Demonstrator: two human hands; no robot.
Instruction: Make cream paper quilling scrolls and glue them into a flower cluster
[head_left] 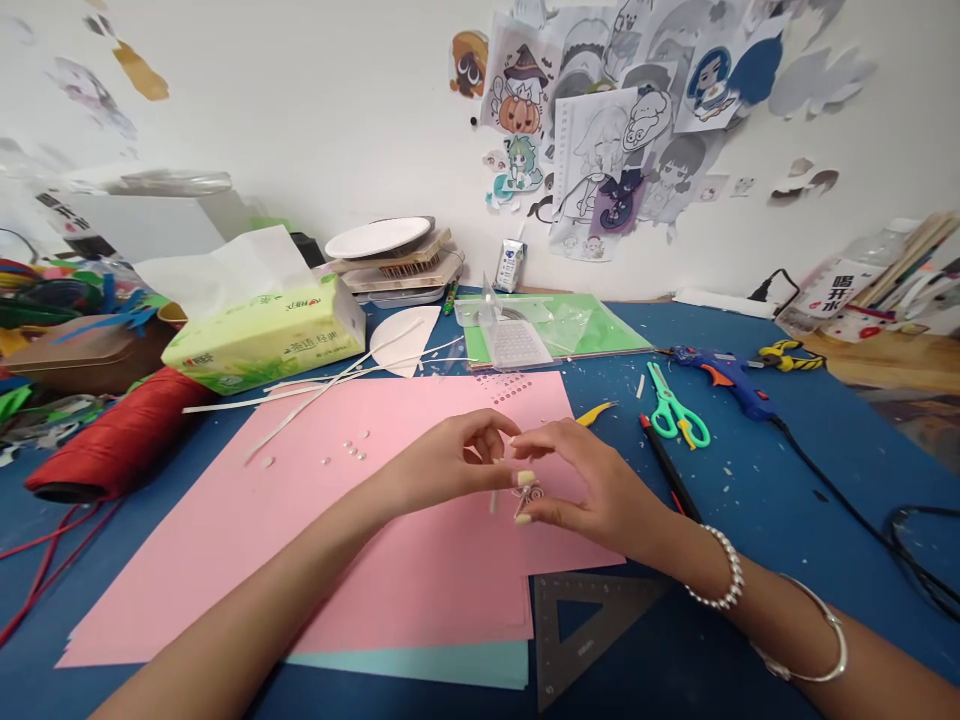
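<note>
My left hand (pixel 454 455) and my right hand (pixel 592 485) meet over the pink paper (pixel 420 570). Between their fingertips is a small, pale coiled paper piece (pixel 531 494), with loops like rolled strips. My left thumb presses at its top and my right thumb lies at its lower edge; both hands have bent, closed fingers. Below the left fingers a short white strip (pixel 493 501) hangs, partly hidden by them. Several small white round bits (pixel 352 450) lie on the pink paper left of my hands. Long white paper strips (pixel 330 385) cross its far edge.
Yellow tweezers (pixel 596 413), green scissors (pixel 675 408), a black-and-red pen (pixel 664 460) and a blue glue gun (pixel 724 378) with a cable lie right. A set square (pixel 551 640) is near me. A tissue pack (pixel 270 335) and red thread spool (pixel 124 430) stand left.
</note>
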